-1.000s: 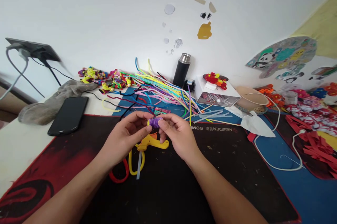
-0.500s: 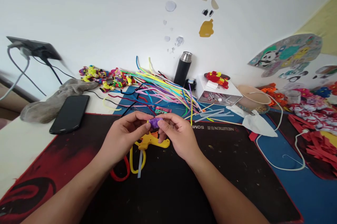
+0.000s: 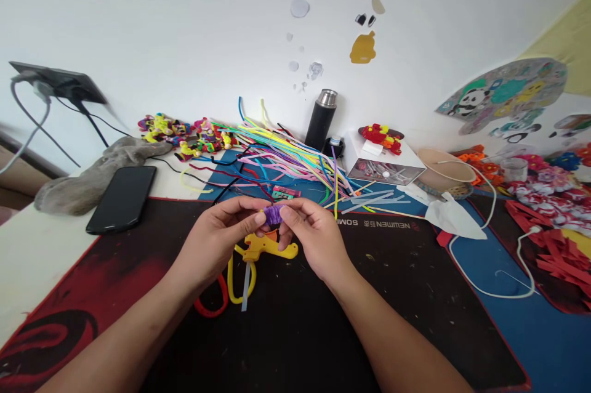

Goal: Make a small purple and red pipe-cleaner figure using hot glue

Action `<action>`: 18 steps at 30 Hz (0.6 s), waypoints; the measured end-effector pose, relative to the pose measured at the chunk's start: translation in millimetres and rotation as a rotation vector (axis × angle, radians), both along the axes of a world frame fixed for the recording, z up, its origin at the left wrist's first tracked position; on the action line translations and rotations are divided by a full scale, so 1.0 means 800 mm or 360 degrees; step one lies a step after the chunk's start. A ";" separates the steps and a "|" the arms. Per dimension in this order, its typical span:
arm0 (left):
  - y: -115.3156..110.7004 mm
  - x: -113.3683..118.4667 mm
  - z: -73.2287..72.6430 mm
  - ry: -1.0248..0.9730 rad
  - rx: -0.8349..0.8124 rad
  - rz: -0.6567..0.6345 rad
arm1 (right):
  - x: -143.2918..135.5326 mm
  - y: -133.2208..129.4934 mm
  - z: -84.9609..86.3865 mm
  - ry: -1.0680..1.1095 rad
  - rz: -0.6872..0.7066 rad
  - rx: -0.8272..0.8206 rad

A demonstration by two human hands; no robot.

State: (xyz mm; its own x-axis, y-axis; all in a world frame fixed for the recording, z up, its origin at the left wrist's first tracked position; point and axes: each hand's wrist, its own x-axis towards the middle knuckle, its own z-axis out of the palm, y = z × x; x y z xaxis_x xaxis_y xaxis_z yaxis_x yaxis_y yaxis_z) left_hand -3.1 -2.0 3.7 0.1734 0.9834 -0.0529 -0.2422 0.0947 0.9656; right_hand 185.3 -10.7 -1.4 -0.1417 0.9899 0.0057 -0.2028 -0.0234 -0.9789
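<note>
The fingers (image 3: pixel 253 224) of the left hand (image 3: pixel 207 242) pinch the left end of a small purple coil (image 3: pixel 274 215), thumb nearest the camera, and the fingers of the right hand (image 3: pixel 318 239) grip its right end in the same way. The coil is held up between the two hands, roughly level, over the far part of the dark mat (image 3: pixel 369 307). A second ago a yellow patch showed plainly at its left end; now only a sliver of yellow is visible beside the left thumb, with more of the purple ridges facing the camera. Both hands have kept nearly the same pose.

Just below the hands lies a yellow glue gun (image 3: pixel 279 249), partly hidden, a translucent glue stick (image 3: pixel 246 291) protruding from it toward the person. A yellow loop (image 3: pixel 231 282) and a red loop (image 3: pixel 211 313) lie next to it. Beyond the hands spreads a heap of coloured pipe cleaners (image 3: pixel 286 156), with a black bottle (image 3: pixel 320 122) behind. The phone (image 3: pixel 122 199) rests to the left, partly on the counter (image 3: pixel 28 282). These lie as before; only the view has shifted slightly.
</note>
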 end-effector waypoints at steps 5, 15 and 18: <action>-0.001 0.000 -0.001 0.0012 0.0148 -0.0057 | 0.002 0.000 0.002 0.0015 -0.0064 -0.0024; -0.008 0.001 0.004 0.0336 0.0527 0.0079 | 0.001 0.000 -0.002 0.0014 -0.0027 -0.0027; -0.008 0.002 0.004 0.0422 0.0630 0.0103 | 0.001 0.001 -0.004 0.0036 -0.0025 -0.0034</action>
State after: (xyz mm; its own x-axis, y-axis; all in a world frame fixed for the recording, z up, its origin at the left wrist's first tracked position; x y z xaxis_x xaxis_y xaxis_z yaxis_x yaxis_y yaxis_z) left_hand -1.6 -8.6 7.1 0.1423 0.9453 0.2936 0.0238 -0.2998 0.9537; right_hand 185.7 -10.0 -4.8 -0.1262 0.9919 -0.0124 -0.2257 -0.0409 -0.9733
